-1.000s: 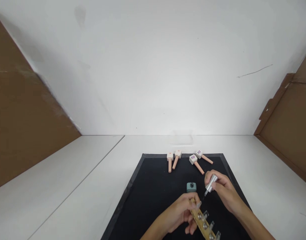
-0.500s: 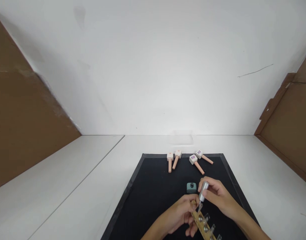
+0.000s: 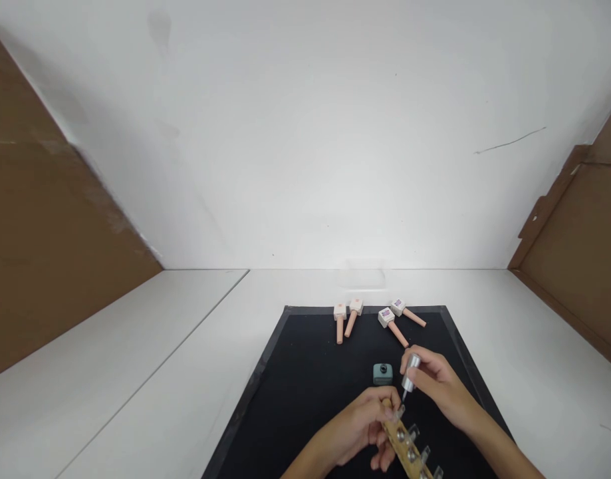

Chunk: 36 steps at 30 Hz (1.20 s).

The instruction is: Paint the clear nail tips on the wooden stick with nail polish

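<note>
My left hand [image 3: 361, 424] grips the upper end of a wooden stand [image 3: 403, 447] that carries several clear nail tips [image 3: 413, 432] along one side. Closed around a silver-capped nail polish brush [image 3: 411, 374] is my right hand [image 3: 442, 386]. The brush slants down, its bristles at or very near the topmost nail tip; whether they touch I cannot tell. Just beyond my hands stands an opened teal nail polish bottle [image 3: 383, 374], its dark neck uncovered. The stand's lower end runs out of the picture.
On the far part of the black mat [image 3: 305, 372] lie several white nail polish bottles with pink caps, among them one bottle [image 3: 340, 313] at the left. A clear plastic tray [image 3: 362, 278] is behind the mat. Brown cardboard panels [image 3: 46, 219] flank the white table [image 3: 185, 372].
My right hand has moved slightly up and right with the brush, whose tip has shifted outward along the topmost nail tip. My left hand and the stand stay nearly still.
</note>
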Available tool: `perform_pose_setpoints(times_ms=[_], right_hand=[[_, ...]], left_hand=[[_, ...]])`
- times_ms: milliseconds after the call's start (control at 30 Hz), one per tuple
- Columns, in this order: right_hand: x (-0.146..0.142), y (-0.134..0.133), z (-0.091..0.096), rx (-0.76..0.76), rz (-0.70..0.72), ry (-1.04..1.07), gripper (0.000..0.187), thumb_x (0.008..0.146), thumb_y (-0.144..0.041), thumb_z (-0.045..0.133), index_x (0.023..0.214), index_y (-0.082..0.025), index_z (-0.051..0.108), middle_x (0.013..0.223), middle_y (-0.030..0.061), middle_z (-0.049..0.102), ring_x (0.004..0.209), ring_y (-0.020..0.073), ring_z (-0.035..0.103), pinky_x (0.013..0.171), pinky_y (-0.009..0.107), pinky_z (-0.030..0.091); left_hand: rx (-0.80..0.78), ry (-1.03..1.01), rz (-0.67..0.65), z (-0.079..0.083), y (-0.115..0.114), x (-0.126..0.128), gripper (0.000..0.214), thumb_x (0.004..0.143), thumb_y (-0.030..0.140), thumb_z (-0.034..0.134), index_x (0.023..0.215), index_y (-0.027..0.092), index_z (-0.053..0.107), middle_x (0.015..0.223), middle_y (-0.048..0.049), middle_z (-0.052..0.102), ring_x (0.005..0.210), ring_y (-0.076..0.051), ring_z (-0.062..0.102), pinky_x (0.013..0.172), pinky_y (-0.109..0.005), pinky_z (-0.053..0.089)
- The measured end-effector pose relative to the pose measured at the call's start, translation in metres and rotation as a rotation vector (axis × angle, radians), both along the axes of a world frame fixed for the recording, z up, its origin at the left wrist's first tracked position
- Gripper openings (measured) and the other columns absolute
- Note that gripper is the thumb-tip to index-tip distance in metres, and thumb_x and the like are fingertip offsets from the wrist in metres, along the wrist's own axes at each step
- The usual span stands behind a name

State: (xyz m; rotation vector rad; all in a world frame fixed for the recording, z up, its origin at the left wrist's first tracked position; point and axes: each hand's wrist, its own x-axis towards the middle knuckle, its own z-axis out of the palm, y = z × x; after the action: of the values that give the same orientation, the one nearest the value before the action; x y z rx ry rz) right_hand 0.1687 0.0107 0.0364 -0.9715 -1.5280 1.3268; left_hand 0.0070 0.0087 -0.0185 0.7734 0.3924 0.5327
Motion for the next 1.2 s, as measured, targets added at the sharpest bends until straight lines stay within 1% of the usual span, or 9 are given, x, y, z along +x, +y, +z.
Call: perform_pose_setpoints(times_ms=[133, 300, 367, 600, 733, 867, 967, 1100, 1200], right_hand=[[0.0026, 0.0007, -0.0057, 0.030, -0.018, 0.067, 0.039, 0.076, -0.057, 0.060, 0.071, -0.018, 0.059, 0.061, -0.0024, 0.045, 0.055, 0.0121, 0.040, 0.055, 0.024, 0.037], [0.0023, -0.0021, -0.0065, -0.042, 0.132, 0.109, 0.037, 0.076, -0.055, 0.062, 0.075, -0.017, 0.060, 0.065, -0.0012, 0.050, 0.058, 0.0126, 0.047, 0.058, 0.024, 0.038], [0.0014, -0.0029, -0.0045, -0.063, 0.159, 0.100, 0.038, 0.076, -0.055, 0.062, 0.075, -0.017, 0.059, 0.065, -0.0008, 0.051, 0.060, 0.0134, 0.048, 0.059, 0.025, 0.039], [0.0002, -0.0018, 0.0010, -0.032, 0.123, 0.071, 0.039, 0.077, -0.055, 0.060, 0.069, -0.018, 0.054, 0.061, -0.0030, 0.043, 0.055, 0.0118, 0.041, 0.056, 0.024, 0.038], [0.0008, -0.0004, 0.0022, -0.010, 0.071, 0.050, 0.041, 0.075, -0.057, 0.060, 0.065, -0.018, 0.052, 0.061, -0.0035, 0.040, 0.054, 0.0115, 0.038, 0.054, 0.024, 0.037], [0.0014, 0.0014, 0.0002, 0.016, 0.017, 0.045, 0.042, 0.075, -0.058, 0.060, 0.064, -0.019, 0.051, 0.060, -0.0035, 0.040, 0.053, 0.0118, 0.037, 0.053, 0.025, 0.037], [0.0015, 0.0015, -0.0032, 0.040, -0.010, 0.081, 0.040, 0.076, -0.057, 0.060, 0.066, -0.018, 0.055, 0.060, -0.0031, 0.041, 0.053, 0.0119, 0.039, 0.053, 0.025, 0.038], [0.0012, -0.0008, -0.0051, 0.020, 0.075, 0.137, 0.038, 0.075, -0.056, 0.063, 0.072, -0.018, 0.061, 0.066, -0.0012, 0.047, 0.056, 0.0124, 0.046, 0.056, 0.025, 0.040], [0.0013, -0.0022, -0.0045, -0.006, 0.154, 0.120, 0.038, 0.074, -0.055, 0.064, 0.075, -0.017, 0.062, 0.066, -0.0005, 0.050, 0.058, 0.0133, 0.049, 0.057, 0.025, 0.040]], left_hand=[[0.013, -0.011, -0.013, 0.0016, -0.0005, -0.0003, 0.012, 0.060, 0.024, 0.056, 0.063, 0.017, 0.047, 0.040, 0.0080, 0.043, 0.028, -0.008, 0.046, 0.024, -0.013, 0.030], [0.021, 0.023, -0.016, 0.0059, -0.0003, 0.0007, 0.010, 0.058, 0.021, 0.052, 0.066, 0.016, 0.048, 0.038, 0.0079, 0.043, 0.027, -0.008, 0.045, 0.024, -0.014, 0.030], [0.019, 0.036, -0.008, 0.0072, -0.0002, 0.0013, 0.011, 0.058, 0.021, 0.051, 0.067, 0.016, 0.049, 0.038, 0.0080, 0.043, 0.027, -0.008, 0.045, 0.025, -0.013, 0.031], [0.003, 0.019, -0.013, 0.0018, -0.0001, -0.0002, 0.013, 0.059, 0.022, 0.054, 0.069, 0.018, 0.047, 0.038, 0.0081, 0.045, 0.027, -0.009, 0.046, 0.025, -0.013, 0.031], [0.000, 0.010, -0.013, -0.0010, 0.0001, -0.0009, 0.012, 0.061, 0.024, 0.055, 0.068, 0.017, 0.049, 0.040, 0.0073, 0.046, 0.028, -0.009, 0.047, 0.024, -0.013, 0.031], [0.002, -0.015, -0.017, -0.0017, -0.0001, -0.0014, 0.012, 0.062, 0.024, 0.056, 0.068, 0.016, 0.050, 0.040, 0.0082, 0.043, 0.027, -0.008, 0.046, 0.025, -0.013, 0.029], [0.006, -0.011, -0.019, -0.0009, -0.0002, -0.0022, 0.012, 0.062, 0.024, 0.056, 0.066, 0.017, 0.049, 0.040, 0.0085, 0.042, 0.027, -0.008, 0.046, 0.025, -0.013, 0.029], [0.009, 0.009, -0.019, 0.0029, 0.0002, -0.0021, 0.011, 0.060, 0.023, 0.055, 0.065, 0.017, 0.047, 0.038, 0.0079, 0.043, 0.028, -0.009, 0.046, 0.025, -0.013, 0.030], [0.012, 0.037, -0.001, 0.0061, 0.0005, -0.0012, 0.013, 0.060, 0.024, 0.056, 0.067, 0.016, 0.049, 0.039, 0.0080, 0.043, 0.028, -0.008, 0.046, 0.025, -0.013, 0.031]])
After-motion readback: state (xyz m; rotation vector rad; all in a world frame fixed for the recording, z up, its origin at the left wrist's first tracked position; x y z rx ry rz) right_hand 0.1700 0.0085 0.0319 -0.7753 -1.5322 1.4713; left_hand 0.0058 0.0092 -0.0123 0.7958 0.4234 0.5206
